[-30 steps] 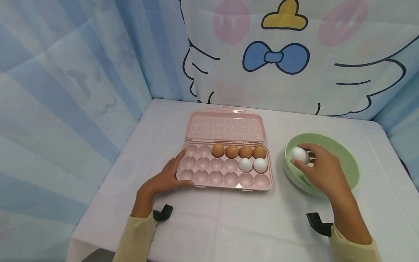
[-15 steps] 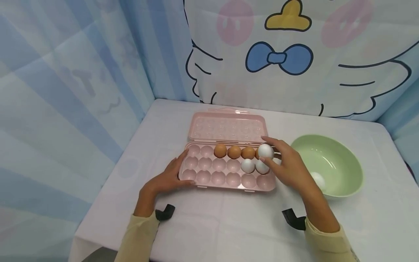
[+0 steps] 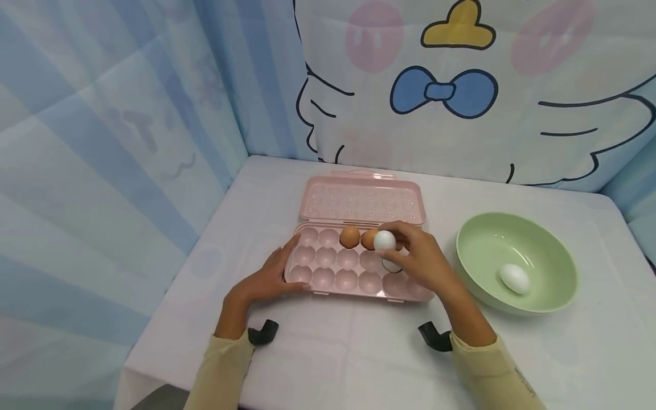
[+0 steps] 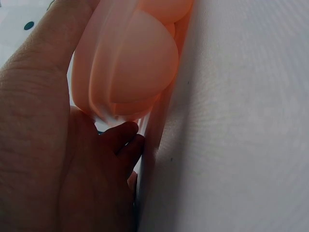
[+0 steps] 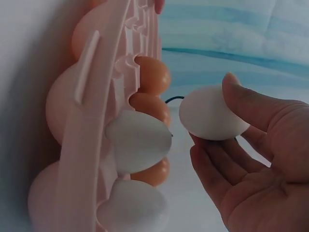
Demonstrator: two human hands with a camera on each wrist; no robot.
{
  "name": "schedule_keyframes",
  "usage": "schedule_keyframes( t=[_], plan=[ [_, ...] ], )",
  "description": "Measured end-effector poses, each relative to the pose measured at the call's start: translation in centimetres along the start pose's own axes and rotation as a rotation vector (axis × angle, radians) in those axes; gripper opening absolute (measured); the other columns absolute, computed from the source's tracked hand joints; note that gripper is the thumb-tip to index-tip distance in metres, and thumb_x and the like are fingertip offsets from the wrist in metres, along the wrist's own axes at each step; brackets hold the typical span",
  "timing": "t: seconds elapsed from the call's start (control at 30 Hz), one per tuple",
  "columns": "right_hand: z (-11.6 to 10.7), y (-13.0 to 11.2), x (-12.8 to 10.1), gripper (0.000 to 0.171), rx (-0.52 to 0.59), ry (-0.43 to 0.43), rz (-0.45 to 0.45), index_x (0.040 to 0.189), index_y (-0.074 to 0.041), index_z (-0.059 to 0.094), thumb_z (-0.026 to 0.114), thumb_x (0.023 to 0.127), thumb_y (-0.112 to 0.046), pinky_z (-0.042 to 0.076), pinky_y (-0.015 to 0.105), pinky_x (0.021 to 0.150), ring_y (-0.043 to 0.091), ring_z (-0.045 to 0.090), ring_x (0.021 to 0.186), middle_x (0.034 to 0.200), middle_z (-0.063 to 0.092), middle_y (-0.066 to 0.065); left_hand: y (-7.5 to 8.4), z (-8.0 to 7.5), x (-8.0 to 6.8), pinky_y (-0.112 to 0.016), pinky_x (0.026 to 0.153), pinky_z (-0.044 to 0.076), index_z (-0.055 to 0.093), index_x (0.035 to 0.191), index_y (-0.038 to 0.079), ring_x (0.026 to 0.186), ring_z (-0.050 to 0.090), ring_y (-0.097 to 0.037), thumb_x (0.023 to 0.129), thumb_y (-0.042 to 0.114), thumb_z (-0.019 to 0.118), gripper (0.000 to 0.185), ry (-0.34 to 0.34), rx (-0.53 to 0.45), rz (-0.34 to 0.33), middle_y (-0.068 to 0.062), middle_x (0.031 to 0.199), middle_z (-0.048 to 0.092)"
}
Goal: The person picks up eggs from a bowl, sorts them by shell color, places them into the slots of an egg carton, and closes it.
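A pink plastic egg carton [image 3: 333, 291] lies on the table with its lid [image 3: 363, 199] folded back. My left hand [image 3: 263, 279] grips the carton's left end, thumb at the front and fingers along the side. Thumb and fingertips of my right hand [image 3: 425, 262] pinch a white egg [image 5: 205, 113] above the carton's pockets. Brown eggs [image 3: 349, 236] sit in the back row, some hidden behind the right hand. In the right wrist view, two white eggs [image 5: 142, 142] stand upright in pockets in front of the brown ones, apart from the held egg.
A light green bowl [image 3: 474, 256] stands right of the carton, with one white egg [image 3: 515, 279] lying in it. White cloth [image 3: 318, 347] covers the table. Printed curtains [image 3: 441, 136] hang behind and at the sides.
My right hand has carried the white egg leftward from the bowl to above the carton's middle. The left hand keeps its grip on the carton's left end.
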State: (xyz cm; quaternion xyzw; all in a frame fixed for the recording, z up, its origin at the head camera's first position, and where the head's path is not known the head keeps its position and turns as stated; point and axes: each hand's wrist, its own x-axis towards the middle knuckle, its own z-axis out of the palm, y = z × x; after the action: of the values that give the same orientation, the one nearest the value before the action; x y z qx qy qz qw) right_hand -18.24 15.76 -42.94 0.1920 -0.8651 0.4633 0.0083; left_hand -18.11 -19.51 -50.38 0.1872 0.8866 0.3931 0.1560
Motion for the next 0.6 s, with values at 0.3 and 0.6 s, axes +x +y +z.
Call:
schedule_keyframes(
  t=[0.3, 0.6],
  plan=[
    [1.8, 1.3, 0.8, 0.04, 0.014, 0.009, 0.018, 0.116, -0.005, 0.072, 0.09, 0.08, -0.004, 0.058, 0.045, 0.089, 0.029, 0.071, 0.102, 0.111, 0.073, 0.011, 0.0, 0.1, 0.1, -0.047, 0.124, 0.0, 0.001, 0.168, 0.018, 0.157, 0.007, -0.025, 0.086, 0.05, 0.08, 0.119, -0.007, -0.002, 0.007, -0.006, 0.173, 0.007],
    [3.2, 2.1, 0.6, 0.041, 0.12, -0.028, 0.064, 0.116, -0.003, 0.068, 0.088, 0.081, -0.002, 0.052, 0.047, 0.092, 0.029, 0.064, 0.104, 0.115, 0.069, 0.01, 0.3, 0.0, 0.0, -0.046, 0.124, 0.0, 0.001, 0.168, 0.018, 0.157, 0.006, -0.026, 0.085, 0.051, 0.081, 0.12, -0.008, 0.002, -0.013, -0.007, 0.173, 0.008]
  ],
)
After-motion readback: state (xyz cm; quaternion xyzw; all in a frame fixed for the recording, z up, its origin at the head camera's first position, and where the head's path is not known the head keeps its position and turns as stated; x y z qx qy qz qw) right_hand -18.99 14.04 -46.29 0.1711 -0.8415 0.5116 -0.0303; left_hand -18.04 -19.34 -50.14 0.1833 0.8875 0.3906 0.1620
